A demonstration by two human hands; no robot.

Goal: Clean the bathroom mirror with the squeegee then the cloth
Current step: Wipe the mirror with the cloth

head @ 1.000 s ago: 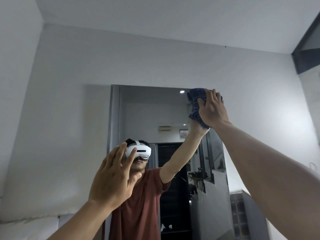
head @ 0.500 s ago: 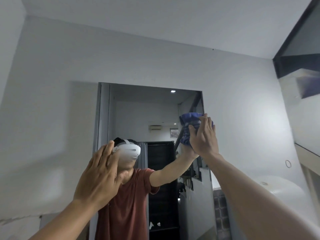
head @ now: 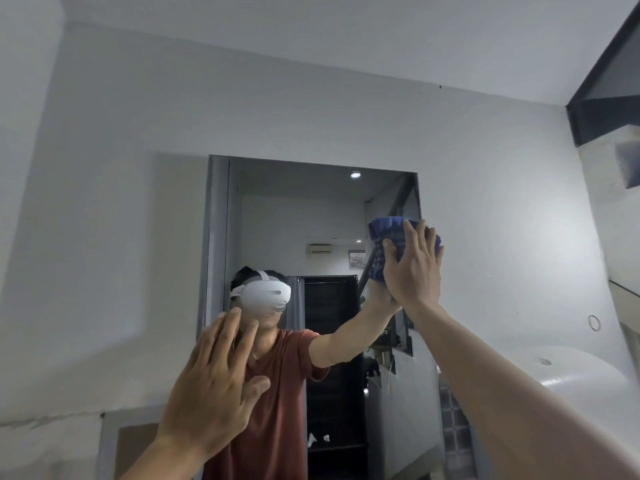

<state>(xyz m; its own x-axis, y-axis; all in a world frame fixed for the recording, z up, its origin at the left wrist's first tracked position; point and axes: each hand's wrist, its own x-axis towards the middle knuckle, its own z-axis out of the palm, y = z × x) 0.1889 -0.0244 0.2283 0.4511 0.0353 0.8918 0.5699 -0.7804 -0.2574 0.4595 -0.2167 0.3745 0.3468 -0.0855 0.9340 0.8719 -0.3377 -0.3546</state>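
Note:
The bathroom mirror (head: 294, 216) hangs on the grey wall ahead and reflects a person in a red shirt. My right hand (head: 412, 271) presses a bunched blue cloth (head: 388, 237) flat against the glass at the mirror's right edge, about midway up. My left hand (head: 214, 389) is raised in front of the mirror's lower left part, fingers spread and holding nothing. I cannot tell whether it touches the glass. No squeegee is in view.
A white rounded tank or fixture (head: 568, 372) sits low on the right. A dark beam (head: 602, 109) juts from the upper right corner. A small ring hook (head: 594, 322) is on the wall right of the mirror.
My right hand has slid the cloth down the mirror's right side from the top corner to about mid-height. My left hand has stayed spread at the lower left.

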